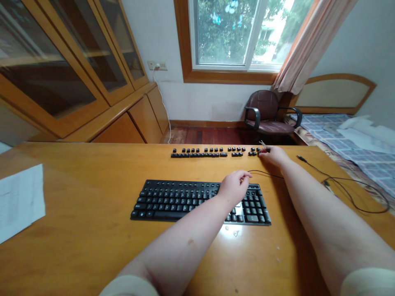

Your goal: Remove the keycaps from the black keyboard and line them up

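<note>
- A broad, glossy, orange-brown wooden table (86,185) fills the room before me.
- A long black plastic keyboard (185,201) lies mid-table, parallel to the far edge.
- A thin black cable with a plug (302,158) loops near the right edge.
- The left hand (234,186), fingers bunched, is over the keyboard; I cannot tell whether it grips anything.
- The right hand (273,155), by the far edge, pinches a slim silvery tool (263,144).
- Beside it, small black plastic keycaps (224,155) line that edge in two rows.
</note>
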Demonstrator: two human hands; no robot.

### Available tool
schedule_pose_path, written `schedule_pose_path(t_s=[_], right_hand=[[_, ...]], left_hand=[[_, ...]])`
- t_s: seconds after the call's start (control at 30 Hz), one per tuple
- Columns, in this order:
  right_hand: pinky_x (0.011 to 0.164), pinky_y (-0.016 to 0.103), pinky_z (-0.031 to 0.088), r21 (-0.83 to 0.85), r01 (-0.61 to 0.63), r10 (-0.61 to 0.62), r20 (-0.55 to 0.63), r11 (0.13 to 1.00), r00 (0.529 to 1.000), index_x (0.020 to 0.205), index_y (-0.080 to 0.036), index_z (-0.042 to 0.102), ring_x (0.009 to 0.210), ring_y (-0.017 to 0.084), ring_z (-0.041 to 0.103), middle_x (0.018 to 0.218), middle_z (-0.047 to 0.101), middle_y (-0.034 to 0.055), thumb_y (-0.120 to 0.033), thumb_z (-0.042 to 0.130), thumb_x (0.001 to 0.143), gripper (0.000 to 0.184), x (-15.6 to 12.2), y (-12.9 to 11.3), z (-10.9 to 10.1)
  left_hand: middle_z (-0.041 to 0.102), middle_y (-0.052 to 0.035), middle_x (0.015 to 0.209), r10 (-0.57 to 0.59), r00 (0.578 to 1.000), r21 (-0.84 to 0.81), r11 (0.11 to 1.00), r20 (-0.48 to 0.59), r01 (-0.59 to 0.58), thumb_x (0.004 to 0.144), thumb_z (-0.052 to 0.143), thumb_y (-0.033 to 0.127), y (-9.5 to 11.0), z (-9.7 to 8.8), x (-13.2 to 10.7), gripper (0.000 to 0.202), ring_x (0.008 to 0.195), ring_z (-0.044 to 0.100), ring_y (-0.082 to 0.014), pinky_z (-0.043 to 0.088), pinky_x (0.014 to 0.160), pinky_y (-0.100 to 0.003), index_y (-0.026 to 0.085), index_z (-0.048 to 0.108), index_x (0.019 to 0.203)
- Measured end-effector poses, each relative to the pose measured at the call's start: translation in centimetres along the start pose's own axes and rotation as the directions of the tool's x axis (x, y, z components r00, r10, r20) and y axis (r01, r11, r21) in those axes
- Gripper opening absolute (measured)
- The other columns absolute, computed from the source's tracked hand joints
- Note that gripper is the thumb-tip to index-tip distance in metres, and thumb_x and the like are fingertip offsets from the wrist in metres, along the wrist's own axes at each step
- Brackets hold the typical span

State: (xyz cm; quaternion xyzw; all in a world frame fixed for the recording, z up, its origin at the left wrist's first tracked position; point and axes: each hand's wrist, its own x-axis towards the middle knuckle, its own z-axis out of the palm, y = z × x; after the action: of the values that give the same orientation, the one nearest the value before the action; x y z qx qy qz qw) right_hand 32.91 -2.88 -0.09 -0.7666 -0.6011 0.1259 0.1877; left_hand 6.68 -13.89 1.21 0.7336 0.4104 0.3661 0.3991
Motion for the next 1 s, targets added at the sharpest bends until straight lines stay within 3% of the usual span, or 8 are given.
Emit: schedule_pose_path(t_s=[0.37, 0.5, 0.67, 0.73, 0.83, 0.87, 0.93, 1.0], right_hand=[[0.071, 0.03, 0.043, 0.036, -0.01, 0.01, 0.021, 0.999, 1.0, 0.093, -0.017, 0.07, 0.078, 0.021, 0.062, 0.088, 0.07, 0.0083, -0.03, 0.066, 0.067, 0.029, 0.8, 0.8, 0.6], [0.067, 0.028, 0.042, 0.062, -0.029, 0.028, 0.021, 0.998, 0.999, 0.092, -0.016, 0.068, 0.072, 0.019, 0.061, 0.085, 0.07, 0.008, -0.029, 0.067, 0.065, 0.03, 0.2, 0.3, 0.3], [0.056, 0.028, 0.04, 0.046, -0.015, 0.021, -0.124, 0.999, 0.992, 0.075, -0.017, 0.062, 0.061, 0.018, 0.055, 0.068, 0.063, 0.0064, -0.035, 0.061, 0.068, 0.02, -1.2, -1.5, -1.7], [0.052, 0.027, 0.04, 0.252, 0.042, 0.012, -0.211, 0.967, 0.977, 0.077, -0.018, 0.059, 0.055, 0.016, 0.052, 0.063, 0.059, 0.0033, -0.033, 0.053, 0.073, 0.016, -2.8, -2.4, -2.8], [0.053, 0.027, 0.045, 0.579, 0.206, -0.05, -0.274, 0.789, 0.96, 0.084, -0.02, 0.057, 0.053, 0.014, 0.053, 0.065, 0.058, 0.0011, -0.032, 0.046, 0.079, 0.017, -6.9, -3.8, -4.2], [0.06, 0.029, 0.048, 0.605, 0.258, -0.102, -0.28, 0.754, 0.955, 0.086, -0.021, 0.059, 0.062, 0.015, 0.058, 0.072, 0.061, 0.0022, -0.033, 0.049, 0.079, 0.017, -8.6, -4.2, -4.5], [0.076, 0.033, 0.048, 0.55, 0.315, -0.174, -0.294, 0.773, 0.94, 0.082, -0.021, 0.064, 0.081, 0.019, 0.061, 0.083, 0.064, 0.0046, -0.033, 0.061, 0.073, 0.015, -12.0, -4.7, -4.6], [0.081, 0.035, 0.048, 0.555, 0.312, -0.173, -0.288, 0.771, 0.942, 0.08, -0.021, 0.068, 0.086, 0.021, 0.062, 0.087, 0.066, 0.0056, -0.035, 0.067, 0.069, 0.017, -14.8, -4.7, -4.1]], left_hand=[[0.068, -0.0027, 0.091, 0.013, 1.0, 0.002, 1.0, 0.002, -0.013, 0.085, 0.042, 0.024, -0.1, 0.0, -0.1, 0.025, 0.081, 0.061, -0.0163, 0.047, 0.077, -0.028, 0.021, 0.066, 0.093], [0.068, -0.0025, 0.091, 0.009, 1.0, 0.025, 1.0, 0.014, -0.01, 0.085, 0.043, 0.024, -0.1, 0.0, -0.1, 0.025, 0.081, 0.061, -0.0162, 0.047, 0.076, -0.027, 0.021, 0.066, 0.093], [0.067, -0.0014, 0.088, 0.001, 1.0, 0.088, 0.996, 0.027, -0.003, 0.086, 0.041, 0.024, 0.1, -0.1, 0.0, 0.026, 0.079, 0.06, -0.0147, 0.047, 0.075, -0.026, 0.02, 0.064, 0.096], [0.067, -0.0017, 0.091, 0.019, 0.999, 0.15, 0.988, 0.044, -0.026, 0.086, 0.041, 0.023, 0.2, -0.2, -0.1, 0.025, 0.081, 0.059, -0.0147, 0.047, 0.077, -0.027, 0.02, 0.063, 0.097], [0.065, -0.0023, 0.097, 0.121, 0.982, 0.275, 0.948, 0.148, -0.158, 0.085, 0.045, 0.025, 0.7, -0.1, -0.4, 0.022, 0.089, 0.058, -0.0165, 0.046, 0.082, -0.029, 0.021, 0.063, 0.098], [0.065, -0.0022, 0.098, 0.161, 0.969, 0.318, 0.923, 0.188, -0.215, 0.085, 0.047, 0.026, 1.0, 0.0, -0.6, 0.021, 0.092, 0.057, -0.0176, 0.046, 0.084, -0.031, 0.022, 0.062, 0.098], [0.064, -0.0025, 0.1, 0.216, 0.947, 0.402, 0.866, 0.237, -0.298, 0.084, 0.05, 0.03, 1.4, 0.3, -1.0, 0.021, 0.096, 0.055, -0.0201, 0.044, 0.087, -0.035, 0.022, 0.062, 0.099], [0.063, -0.0039, 0.101, 0.222, 0.943, 0.473, 0.821, 0.249, -0.319, 0.083, 0.052, 0.032, 1.7, 0.9, -1.4, 0.024, 0.098, 0.054, -0.022, 0.042, 0.089, -0.038, 0.022, 0.061, 0.102]])
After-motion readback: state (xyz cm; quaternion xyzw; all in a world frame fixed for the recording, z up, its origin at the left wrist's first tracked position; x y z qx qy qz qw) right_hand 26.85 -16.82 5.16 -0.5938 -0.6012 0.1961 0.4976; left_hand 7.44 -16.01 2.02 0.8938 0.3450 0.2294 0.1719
